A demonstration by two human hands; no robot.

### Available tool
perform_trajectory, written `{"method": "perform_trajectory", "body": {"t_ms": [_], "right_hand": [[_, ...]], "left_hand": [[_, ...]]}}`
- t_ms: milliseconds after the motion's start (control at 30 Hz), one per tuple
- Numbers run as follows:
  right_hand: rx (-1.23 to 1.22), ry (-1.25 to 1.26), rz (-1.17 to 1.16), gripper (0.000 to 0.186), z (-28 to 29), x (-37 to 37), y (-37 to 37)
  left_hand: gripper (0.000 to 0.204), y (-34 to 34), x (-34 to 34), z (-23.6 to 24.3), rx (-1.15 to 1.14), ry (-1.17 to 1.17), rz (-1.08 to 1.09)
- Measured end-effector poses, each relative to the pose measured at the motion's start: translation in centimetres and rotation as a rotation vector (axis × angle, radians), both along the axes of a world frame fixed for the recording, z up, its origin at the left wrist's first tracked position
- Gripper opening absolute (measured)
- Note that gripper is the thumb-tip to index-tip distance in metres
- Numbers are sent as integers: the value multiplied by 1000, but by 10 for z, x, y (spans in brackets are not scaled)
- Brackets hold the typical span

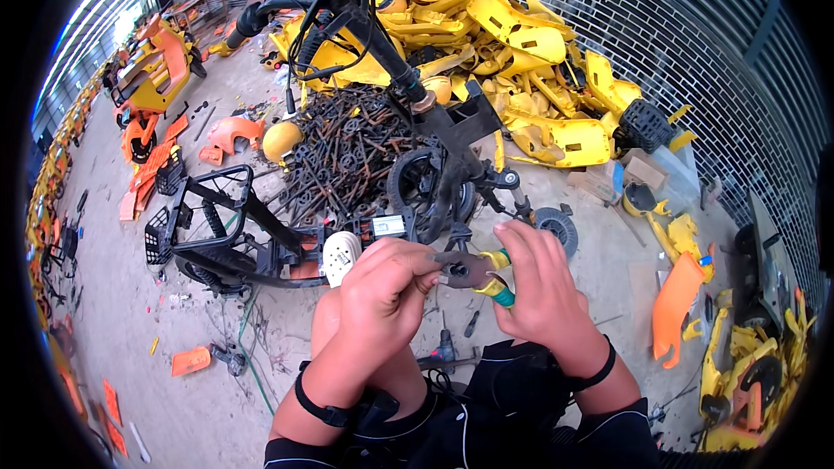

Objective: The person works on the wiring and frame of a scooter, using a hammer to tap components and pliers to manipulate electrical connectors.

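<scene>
My right hand [543, 287] holds a pair of pliers [469, 270] with yellow-and-green handles, which are spread apart in its grip. My left hand [387, 282] is closed, thumb and fingertips pinching the dark metal jaw end of the pliers. Whether a small piece sits between those fingertips is too small to tell. Beyond both hands stands a stripped black scooter frame [261, 256], its steering column [382, 48] rising toward the top. A white clog [341, 258] on my foot is beside the frame, left of my hands.
A heap of rusty metal parts [339, 152] lies behind the frame, backed by piled yellow panels [556, 139]. A power drill [445, 347] lies on the floor near my legs. An orange panel [679, 308] is at right; an orange-and-yellow scooter [161, 69] stands far left.
</scene>
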State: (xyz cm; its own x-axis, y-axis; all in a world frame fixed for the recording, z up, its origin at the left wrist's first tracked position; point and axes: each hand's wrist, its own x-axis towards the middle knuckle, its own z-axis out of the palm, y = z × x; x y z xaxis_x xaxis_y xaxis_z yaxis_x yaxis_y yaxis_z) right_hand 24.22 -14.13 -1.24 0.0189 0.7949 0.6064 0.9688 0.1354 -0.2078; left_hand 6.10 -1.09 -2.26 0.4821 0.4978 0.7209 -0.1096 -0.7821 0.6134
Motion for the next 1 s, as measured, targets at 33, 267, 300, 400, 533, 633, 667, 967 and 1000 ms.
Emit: {"method": "perform_trajectory", "body": {"t_ms": [33,267,300,400,533,633,667,967,1000], "right_hand": [[-22,-17,-11,72,3,0,0],[-45,-32,5,57,-1,9,-2],[-29,-37,3,55,-3,10,-2],[-23,-10,-9,51,-5,10,-1],[-14,40,-33,48,-11,9,0],[-19,-9,-43,47,-6,11,0],[-33,-20,-45,49,-5,14,-1],[-142,-86,-39,51,6,30,-19],[-174,-59,-31,49,8,31,-20]], "left_hand": [[19,0,0,-1,0,-6,6],[19,-1,4,-1,16,-20,8],[19,-1,5,-2,11,-25,9],[18,-2,7,-1,-2,-3,31],[18,-3,8,-3,-13,16,30],[17,-3,9,-1,-20,63,31],[17,-3,10,-2,-29,82,22],[15,-3,19,-6,-18,133,-60],[15,-2,19,-5,-11,141,-61]]}}
